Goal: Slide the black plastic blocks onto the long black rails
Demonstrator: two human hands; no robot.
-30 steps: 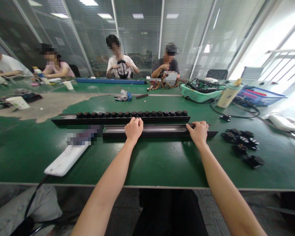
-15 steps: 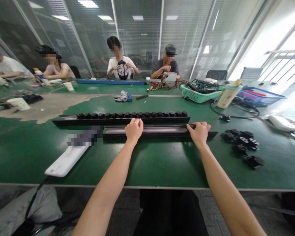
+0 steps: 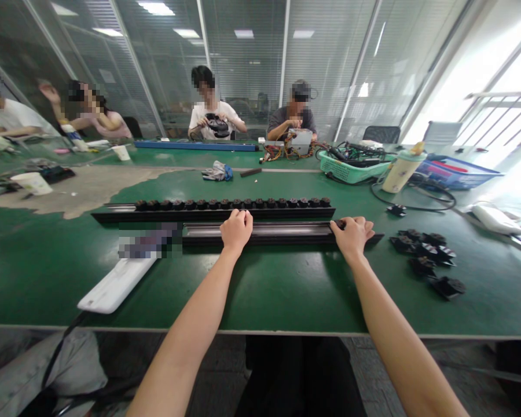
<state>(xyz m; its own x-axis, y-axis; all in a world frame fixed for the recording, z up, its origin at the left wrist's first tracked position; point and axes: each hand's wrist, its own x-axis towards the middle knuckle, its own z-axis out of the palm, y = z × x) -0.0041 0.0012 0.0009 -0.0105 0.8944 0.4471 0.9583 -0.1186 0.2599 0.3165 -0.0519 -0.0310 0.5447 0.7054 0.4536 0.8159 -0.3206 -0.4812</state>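
A long black rail (image 3: 286,230) with a shiny metal channel lies on the green table in front of me. My left hand (image 3: 237,231) is closed round it near its middle. At its right end, my right hand (image 3: 353,237) pinches a small black round-topped part (image 3: 340,223), mostly covered by my fingers, against the channel. Just behind lies a second black rail (image 3: 212,216), topped by a row of several round black parts (image 3: 237,203). More loose black parts (image 3: 429,250) are grouped on the table to the right.
A white power strip (image 3: 119,284) with a blurred-out item at its end lies at left. Farther back are a crumpled glove (image 3: 217,171), a green basket (image 3: 351,168) of cables, a yellow bottle (image 3: 402,172) and a blue basket (image 3: 473,176). Several people sit across the table.
My hands stay almost where they were; the right one's outer fingers look slightly more spread. Across the table, a person at left has raised both hands, and another has tipped a black object lower.
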